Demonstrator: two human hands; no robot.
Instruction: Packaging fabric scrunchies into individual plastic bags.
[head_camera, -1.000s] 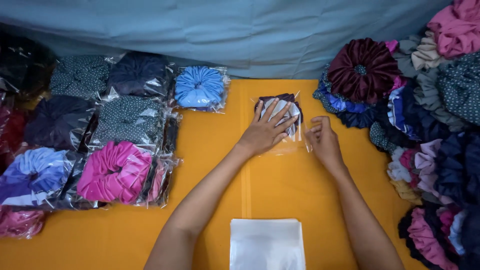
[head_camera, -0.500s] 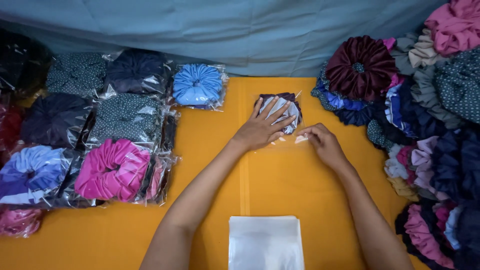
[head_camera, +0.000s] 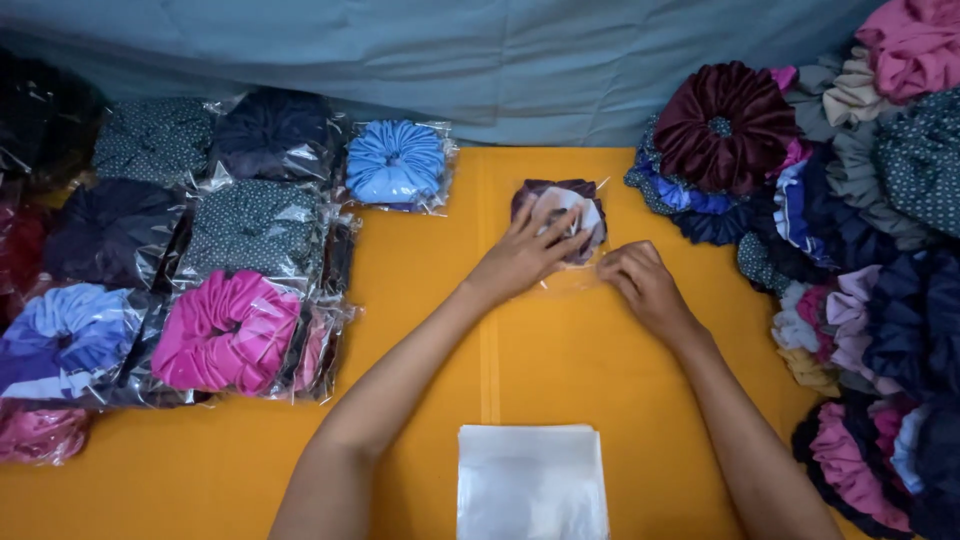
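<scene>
Since a second ago my right hand (head_camera: 640, 283) has dropped from the bag's side edge to its near corner, and my left hand (head_camera: 528, 250) has stayed flat where it was. My left fingers are spread and pressed down on the dark purple scrunchie (head_camera: 560, 207) inside its clear bag (head_camera: 585, 275); the scrunchie shows just beyond my fingertips. My right fingers are curled together, pinching the bag's open edge, which lies between my two hands.

Everything rests on an orange table cover (head_camera: 420, 310). Toward my body from both hands sits a stack of empty clear bags (head_camera: 532, 480). Well off to the left of my left hand lie bagged scrunchies, a pink one (head_camera: 228, 330) nearest and a light blue one (head_camera: 396, 163) beyond it. To the right of my right hand rises a heap of loose scrunchies (head_camera: 850, 230). Beyond my hands hangs a blue-grey cloth (head_camera: 400, 60).
</scene>
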